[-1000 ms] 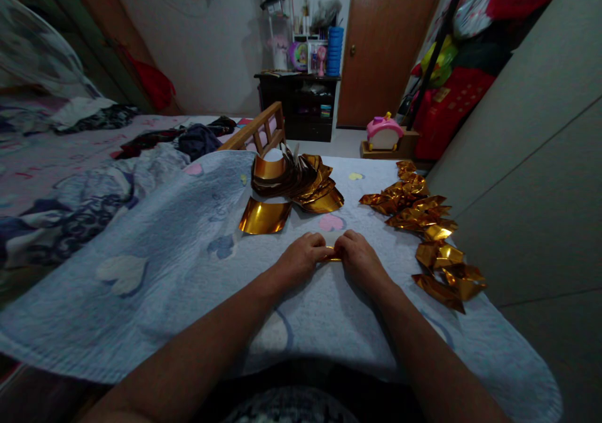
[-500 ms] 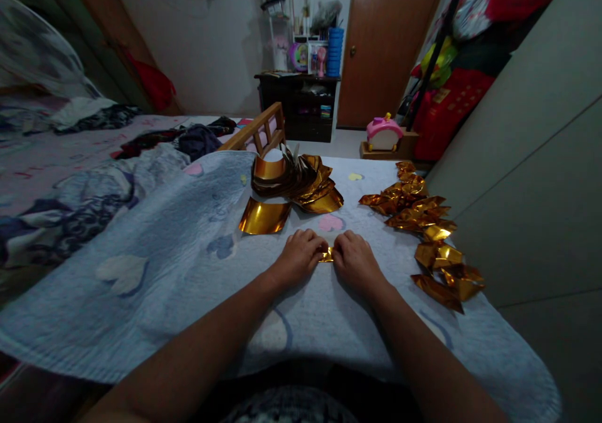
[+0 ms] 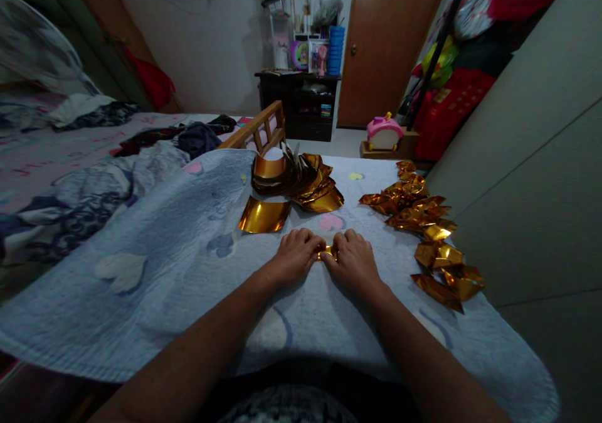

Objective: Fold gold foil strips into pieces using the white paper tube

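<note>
A small folded piece of gold foil paper (image 3: 328,251) lies on the blue cloth between my two hands. My left hand (image 3: 297,255) has its fingers closed on the left end of it. At the right end, my right hand (image 3: 352,258) grips it, with the thumb lying across its near side. The fingers cover much of the paper, so its full shape is hidden. Beyond my hands sits a fanned stack of gold foil sheets (image 3: 320,191), with a single gold sheet (image 3: 264,215) apart at its front left.
Several folded gold foil pieces (image 3: 418,213) form a line along the cloth's right side. The blue cloth (image 3: 179,297) with heart patterns covers the surface before me. A bed with clothes (image 3: 155,153) is at left, a pale cabinet (image 3: 531,178) at right.
The foil paper first showed as a thin strip and now shows a wider gold face. My hands have shifted slightly, and the right thumb has moved over the paper.
</note>
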Demonstrator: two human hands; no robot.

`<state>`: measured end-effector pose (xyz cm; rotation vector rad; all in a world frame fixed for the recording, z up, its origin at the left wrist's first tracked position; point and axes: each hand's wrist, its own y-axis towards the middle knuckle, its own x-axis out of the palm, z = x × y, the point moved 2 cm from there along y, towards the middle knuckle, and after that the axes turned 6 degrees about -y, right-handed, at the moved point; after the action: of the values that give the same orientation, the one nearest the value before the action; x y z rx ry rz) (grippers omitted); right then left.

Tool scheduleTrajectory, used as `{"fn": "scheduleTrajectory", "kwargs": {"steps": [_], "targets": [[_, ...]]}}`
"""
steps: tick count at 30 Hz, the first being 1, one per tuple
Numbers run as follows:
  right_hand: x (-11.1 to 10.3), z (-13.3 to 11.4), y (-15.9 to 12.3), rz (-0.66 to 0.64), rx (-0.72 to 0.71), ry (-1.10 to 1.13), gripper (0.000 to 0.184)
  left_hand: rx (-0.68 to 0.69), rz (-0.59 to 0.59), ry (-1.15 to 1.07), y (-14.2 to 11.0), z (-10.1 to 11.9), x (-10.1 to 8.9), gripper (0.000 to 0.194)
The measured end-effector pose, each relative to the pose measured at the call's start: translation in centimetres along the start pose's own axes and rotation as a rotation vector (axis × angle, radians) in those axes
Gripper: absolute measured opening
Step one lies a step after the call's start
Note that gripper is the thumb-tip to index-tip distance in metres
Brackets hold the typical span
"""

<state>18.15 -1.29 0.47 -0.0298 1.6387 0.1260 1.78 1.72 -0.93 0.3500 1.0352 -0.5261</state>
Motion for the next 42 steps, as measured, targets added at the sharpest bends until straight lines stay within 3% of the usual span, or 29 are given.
{"fn": "scheduleTrajectory", "kwargs": {"steps": [10, 20, 29, 38, 42], "targets": [[-0.3, 2.4, 0.0, -0.083, 0.032, 0.097, 0.024, 0.008, -0.049, -0.009, -0.1, 0.0, -0.6, 0.028], [0.3, 5.1, -0.2, -0.055, 0.049, 0.148, 0.033, 0.013, -0.051, -0.029, -0.2, -0.2, -0.7, 0.028], [0.0, 6.2, -0.3, -0.111, 0.055, 0.185, 0.04, 0.02, -0.064, -0.031, -0.3, -0.4, -0.9, 0.029], [-0.6, 7.3, -0.3, -0.034, -0.014, 0.353, 0.026, 0.005, -0.089, -0.019, -0.3, 0.0, -1.4, 0.034], [-1.1, 5.7, -0.3, 0.019, -0.181, 0.438, 0.021, 0.021, -0.09, -0.035, -0.3, 0.2, -1.7, 0.03]]}}
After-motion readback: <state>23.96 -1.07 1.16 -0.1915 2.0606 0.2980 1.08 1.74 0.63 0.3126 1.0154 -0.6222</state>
